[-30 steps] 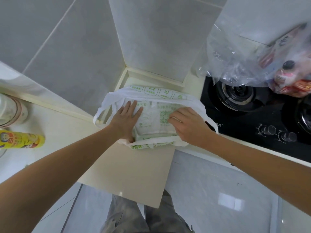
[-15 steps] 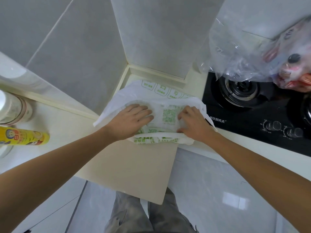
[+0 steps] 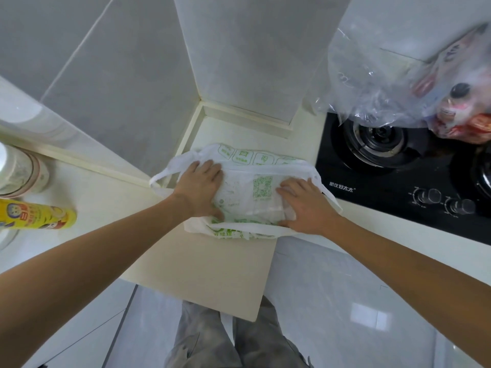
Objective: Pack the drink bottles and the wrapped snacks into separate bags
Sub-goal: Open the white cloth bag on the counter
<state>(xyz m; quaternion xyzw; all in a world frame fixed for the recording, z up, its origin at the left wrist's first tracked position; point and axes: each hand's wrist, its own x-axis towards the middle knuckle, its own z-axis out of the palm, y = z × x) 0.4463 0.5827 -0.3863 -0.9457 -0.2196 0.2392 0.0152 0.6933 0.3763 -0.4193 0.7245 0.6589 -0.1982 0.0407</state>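
A white plastic bag (image 3: 247, 189) with green print lies flat on the cream counter (image 3: 207, 264) in front of me. My left hand (image 3: 199, 187) rests palm down on its left half, fingers spread. My right hand (image 3: 305, 205) presses flat on its right half near the lower edge. A clear plastic bag (image 3: 414, 83) holding red-and-white wrapped items and a bottle with a dark cap (image 3: 461, 91) sits on the stove at the upper right. A yellow bottle (image 3: 37, 215) lies on its side on the counter at the far left.
A black gas stove (image 3: 393, 179) with burners and two knobs fills the right side. A white jar (image 3: 18, 171) stands at the far left above the yellow bottle. Grey tiled walls meet in a corner behind the bag. The counter's front edge drops to the floor.
Both hands have slid apart over the white bag, the left toward its left side and the right toward its lower right, flattening it. The bag stays in the same spot.
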